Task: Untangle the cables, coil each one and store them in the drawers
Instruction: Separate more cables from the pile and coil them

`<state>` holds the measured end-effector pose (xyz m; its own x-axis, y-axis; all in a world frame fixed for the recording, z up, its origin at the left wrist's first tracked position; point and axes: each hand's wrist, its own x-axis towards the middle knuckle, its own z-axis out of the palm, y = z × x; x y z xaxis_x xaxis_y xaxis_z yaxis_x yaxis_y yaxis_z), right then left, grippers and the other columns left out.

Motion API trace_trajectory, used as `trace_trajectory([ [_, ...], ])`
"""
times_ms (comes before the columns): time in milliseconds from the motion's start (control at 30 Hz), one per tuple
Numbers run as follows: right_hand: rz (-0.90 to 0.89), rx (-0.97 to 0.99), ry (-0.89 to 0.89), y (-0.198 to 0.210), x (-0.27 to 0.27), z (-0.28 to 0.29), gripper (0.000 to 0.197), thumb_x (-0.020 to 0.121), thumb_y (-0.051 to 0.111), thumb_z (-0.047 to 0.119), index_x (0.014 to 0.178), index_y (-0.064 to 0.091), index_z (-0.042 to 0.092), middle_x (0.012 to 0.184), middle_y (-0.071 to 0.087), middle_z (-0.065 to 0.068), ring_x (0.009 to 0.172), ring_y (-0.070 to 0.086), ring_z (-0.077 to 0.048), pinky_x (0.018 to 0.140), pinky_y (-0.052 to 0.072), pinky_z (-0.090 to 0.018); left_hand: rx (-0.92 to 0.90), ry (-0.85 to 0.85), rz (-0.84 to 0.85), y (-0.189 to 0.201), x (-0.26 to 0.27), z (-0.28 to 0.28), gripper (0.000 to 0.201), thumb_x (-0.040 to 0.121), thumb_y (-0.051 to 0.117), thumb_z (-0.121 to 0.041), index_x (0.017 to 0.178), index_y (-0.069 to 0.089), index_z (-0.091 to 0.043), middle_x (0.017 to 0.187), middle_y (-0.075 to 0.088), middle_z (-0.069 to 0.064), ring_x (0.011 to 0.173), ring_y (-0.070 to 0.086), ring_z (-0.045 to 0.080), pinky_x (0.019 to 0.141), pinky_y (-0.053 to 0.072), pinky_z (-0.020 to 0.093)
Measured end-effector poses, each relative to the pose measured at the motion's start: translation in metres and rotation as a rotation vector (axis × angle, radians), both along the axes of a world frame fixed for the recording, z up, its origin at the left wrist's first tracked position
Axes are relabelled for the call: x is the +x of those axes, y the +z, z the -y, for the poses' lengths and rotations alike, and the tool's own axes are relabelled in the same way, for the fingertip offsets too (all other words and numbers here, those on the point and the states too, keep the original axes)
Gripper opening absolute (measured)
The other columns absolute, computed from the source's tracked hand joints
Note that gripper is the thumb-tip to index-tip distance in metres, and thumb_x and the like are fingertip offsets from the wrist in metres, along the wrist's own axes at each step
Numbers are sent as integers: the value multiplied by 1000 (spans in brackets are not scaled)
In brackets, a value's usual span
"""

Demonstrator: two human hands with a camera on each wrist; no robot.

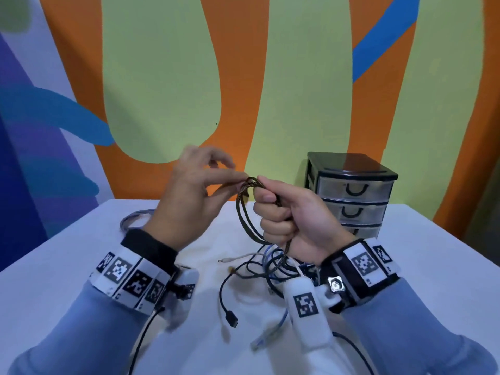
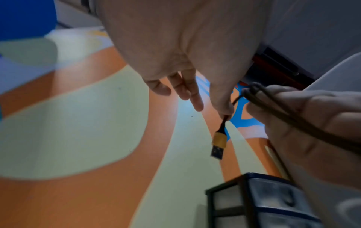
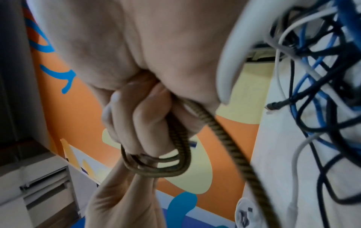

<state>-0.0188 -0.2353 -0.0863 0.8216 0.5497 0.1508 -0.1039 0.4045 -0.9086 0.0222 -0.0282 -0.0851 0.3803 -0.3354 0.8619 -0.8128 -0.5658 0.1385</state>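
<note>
My right hand point(image 1: 281, 212) is a fist around the loops of a brown braided cable point(image 1: 247, 212), held above the table; the same coil point(image 3: 166, 163) shows below the curled fingers in the right wrist view. My left hand point(image 1: 205, 182) pinches the cable's free end between thumb and forefinger at the top of the coil. Its gold USB plug point(image 2: 219, 142) dangles below that pinch. One strand of the braided cable runs down into the tangled pile of blue, black and white cables point(image 1: 270, 269) on the table. The drawer unit point(image 1: 351, 196) stands behind at the right.
A grey cable loop point(image 1: 135, 217) lies on the white table point(image 1: 67, 266) at the far left. A black plug point(image 1: 231, 318) and a blue network plug point(image 1: 261, 342) stick out of the pile toward me. A painted wall rises close behind the table.
</note>
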Motion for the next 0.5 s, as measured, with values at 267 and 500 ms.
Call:
trace_trajectory([
  [267,-2,176,-230,-6,14,0,38,111,40,35,78,48,18,53,20,10,39,11,-4,38,11,-18,-564,-408,-880,4,-23,27,26,105,55,-6,104,80,2,103,78,25,90,68,27,81,60,30],
  [500,152,38,-576,-12,19,-3,30,105,60,30,90,71,6,59,21,3,42,17,-5,39,18,-18,-522,-368,-844,-8,-18,31,27,86,88,-23,98,76,-2,87,74,15,83,62,16,87,48,32],
])
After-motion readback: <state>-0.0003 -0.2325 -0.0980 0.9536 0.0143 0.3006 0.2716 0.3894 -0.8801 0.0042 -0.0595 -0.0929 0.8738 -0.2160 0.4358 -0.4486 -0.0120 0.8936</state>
